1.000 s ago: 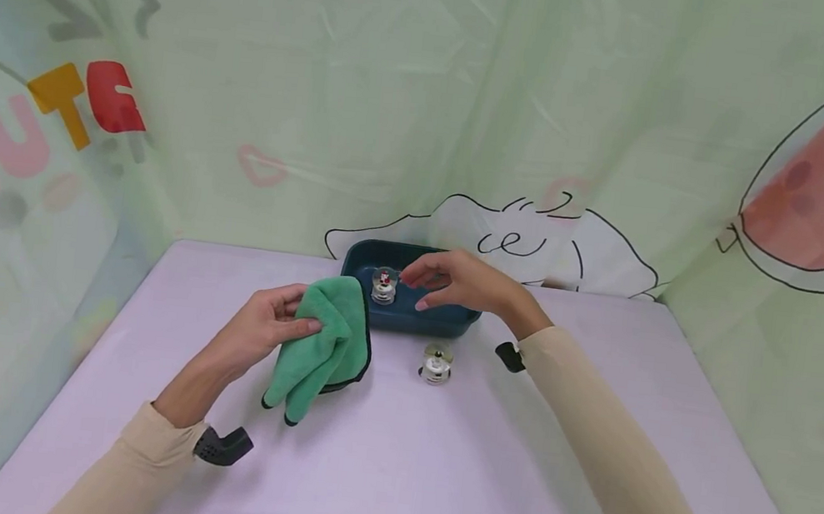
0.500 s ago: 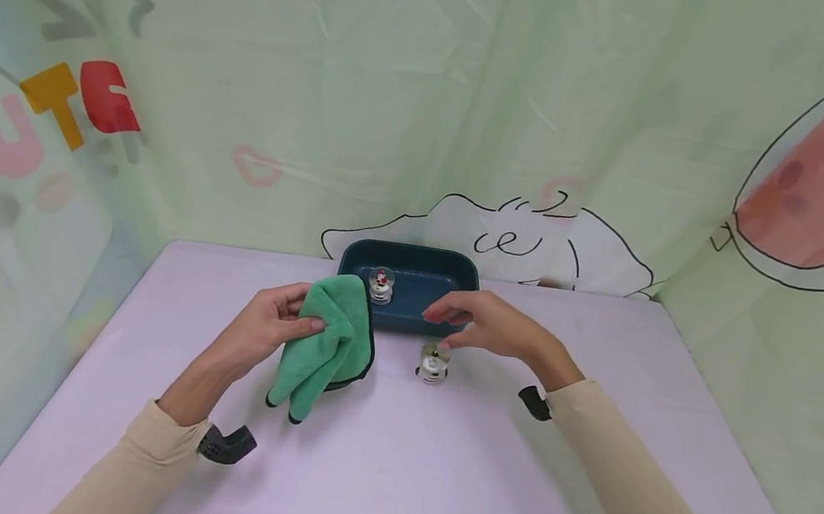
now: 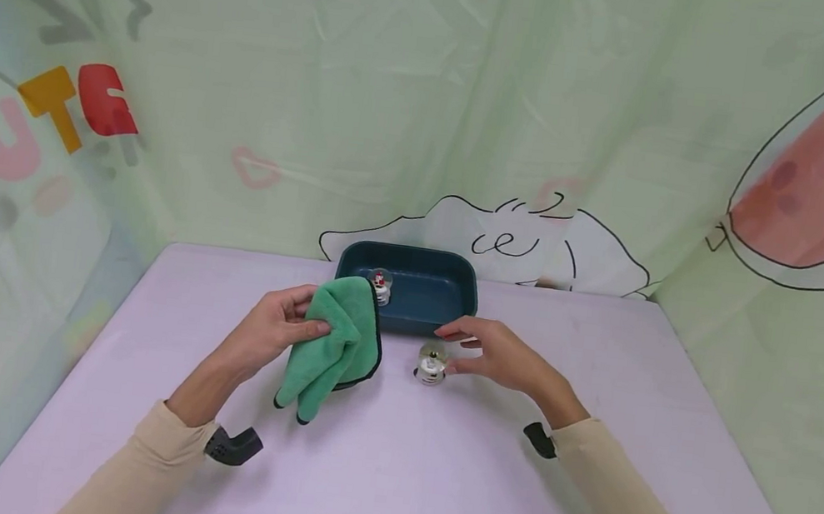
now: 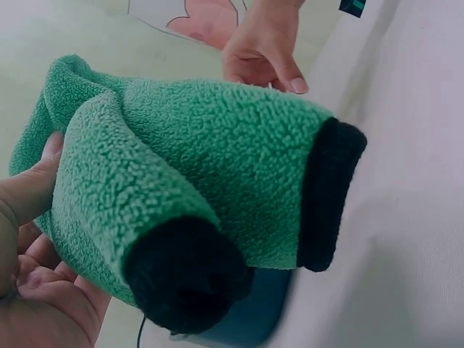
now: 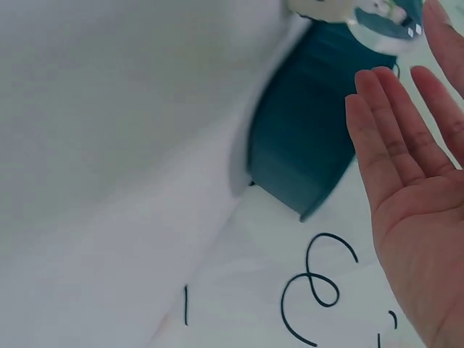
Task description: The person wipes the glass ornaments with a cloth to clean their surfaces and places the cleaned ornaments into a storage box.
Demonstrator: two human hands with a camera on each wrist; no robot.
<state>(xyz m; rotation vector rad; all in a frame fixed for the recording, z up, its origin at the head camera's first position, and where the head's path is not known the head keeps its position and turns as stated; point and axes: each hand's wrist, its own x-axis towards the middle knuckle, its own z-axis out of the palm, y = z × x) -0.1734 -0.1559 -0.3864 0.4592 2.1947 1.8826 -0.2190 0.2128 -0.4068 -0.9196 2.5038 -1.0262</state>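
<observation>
My left hand [image 3: 270, 333] pinches a green fleecy cloth [image 3: 334, 337] with black edging between thumb and fingers, its corners hanging down. In the left wrist view the cloth [image 4: 196, 138] shows its thick pile and folds. A small clear snow globe [image 3: 432, 365] with a silvery base stands on the table. My right hand [image 3: 503, 359] is right beside this globe, thumb near its base and fingers above its dome, not gripping it. The right wrist view shows the globe [image 5: 388, 25] at the top, by the spread fingertips.
Behind stands a dark blue rectangular tray [image 3: 431, 288] near the table's back edge. Inside it at the left is another snow globe [image 3: 381, 283] with a red figure, partly hidden by the cloth. A pale lilac cover [image 3: 389, 472] lies over the table; printed curtains [image 3: 308, 95] surround it.
My right hand has moved from over the tray down to the snow globe on the table. The left hand holds the cloth almost in place, drifting slightly right.
</observation>
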